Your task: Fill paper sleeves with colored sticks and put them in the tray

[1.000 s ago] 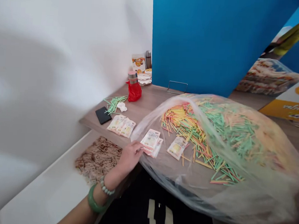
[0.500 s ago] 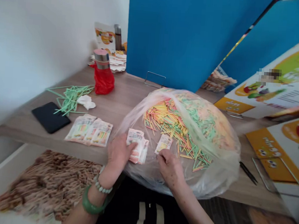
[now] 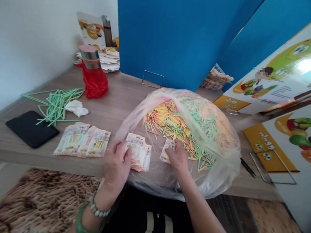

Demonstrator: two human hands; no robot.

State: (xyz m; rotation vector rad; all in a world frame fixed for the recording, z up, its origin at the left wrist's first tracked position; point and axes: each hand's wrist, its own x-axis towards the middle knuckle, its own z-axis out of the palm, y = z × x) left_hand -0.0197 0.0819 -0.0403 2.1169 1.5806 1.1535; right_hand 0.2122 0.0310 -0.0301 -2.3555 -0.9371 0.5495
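Observation:
My left hand (image 3: 117, 167) is beside a small stack of printed paper packets (image 3: 135, 147), thumb held apart from the fingers and nothing gripped. A single packet (image 3: 165, 156) lies to the right of that stack. My right hand (image 3: 179, 159) has its thumb over this packet and its fingers at the right edge. Behind the hands, a large clear plastic bag (image 3: 223, 156) bulges open, full of short thin sticks (image 3: 161, 115) in yellow, pink and green. More packets (image 3: 97, 142), with coloured sticks showing through, lie overlapped to the left of my left hand.
At left are a black phone-like slab (image 3: 32, 129), long green straws (image 3: 56, 104), a crumpled tissue (image 3: 76, 108) and a steel-topped container in a red bag (image 3: 95, 82). Black tweezers (image 3: 247, 168) lie right. Blue panel (image 3: 174, 36) behind; brown sticks (image 3: 43, 197) below the table.
My right hand has shifted from the packet's lower edge up onto its right side. My left thumb has drawn back from the stack. The view has turned slightly right.

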